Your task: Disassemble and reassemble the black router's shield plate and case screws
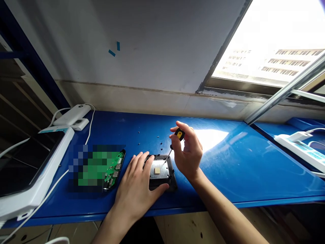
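Note:
My right hand (188, 150) grips a screwdriver (180, 134) with a black and yellow handle. Its thin shaft slants down to the left, and the tip meets the upper right part of a silver metal plate (164, 173). That plate sits inside a black plastic casing (173, 184) and carries a small beige square pad (157, 170). Spread over the casing's left side, my left hand (137, 183) lies with fingers apart, thumb along the near edge. Left of it rests a green circuit board (114, 169) with metal ports, partly blurred out.
Several small dark screws (161, 143) lie loose beyond the casing. A white device with a dark screen (33, 152) stands at the left, its white cable (56, 184) running across the blue table (215, 176). A white power strip (302, 149) lies at the right.

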The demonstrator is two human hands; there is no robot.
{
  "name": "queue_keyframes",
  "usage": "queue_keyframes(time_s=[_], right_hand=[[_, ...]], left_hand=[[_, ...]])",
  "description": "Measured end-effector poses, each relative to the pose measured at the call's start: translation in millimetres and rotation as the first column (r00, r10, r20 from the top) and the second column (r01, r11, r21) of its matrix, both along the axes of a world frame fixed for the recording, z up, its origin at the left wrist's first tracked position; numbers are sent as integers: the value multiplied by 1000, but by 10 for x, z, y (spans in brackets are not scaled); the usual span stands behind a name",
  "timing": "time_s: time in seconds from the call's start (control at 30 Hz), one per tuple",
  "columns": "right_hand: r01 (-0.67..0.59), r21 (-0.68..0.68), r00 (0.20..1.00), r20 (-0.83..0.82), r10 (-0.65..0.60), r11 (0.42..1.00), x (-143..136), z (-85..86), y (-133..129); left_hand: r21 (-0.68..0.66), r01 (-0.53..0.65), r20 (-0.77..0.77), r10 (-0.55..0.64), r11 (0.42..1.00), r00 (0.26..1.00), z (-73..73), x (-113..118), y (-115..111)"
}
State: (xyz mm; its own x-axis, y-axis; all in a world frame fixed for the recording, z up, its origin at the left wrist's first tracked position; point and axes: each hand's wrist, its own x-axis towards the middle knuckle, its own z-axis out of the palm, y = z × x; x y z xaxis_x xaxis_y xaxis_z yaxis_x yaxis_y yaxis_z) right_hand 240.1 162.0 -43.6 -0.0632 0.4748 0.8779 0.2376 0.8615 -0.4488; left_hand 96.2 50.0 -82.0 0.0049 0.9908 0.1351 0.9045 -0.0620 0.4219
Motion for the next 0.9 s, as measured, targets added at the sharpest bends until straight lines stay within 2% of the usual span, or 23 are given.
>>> queue_keyframes(time_s=[0.13, 0.23, 0.37, 0.6, 0.9], right_hand=[[84, 48, 996, 20, -85, 995, 45, -7, 75], [184, -4, 982, -33, -184, 983, 103, -40, 172], [236, -75, 971, -33, -239, 969, 145, -94, 262], [206, -124, 977, -25, -211, 971, 126, -105, 264], [145, -159, 983, -88, -161, 977, 122, -124, 279]], left_hand=[[13, -3, -2, 3, 1000, 1000, 10, -2, 5], [-15, 4, -6, -4, 1000, 1000, 37, -2, 4], [-70, -4, -6, 4, 998, 1000, 57, -2, -7], [-62, -4, 17, 5, 998, 1000, 51, -12, -18], [76, 161, -13, -161, 984, 987, 19, -23, -39]])
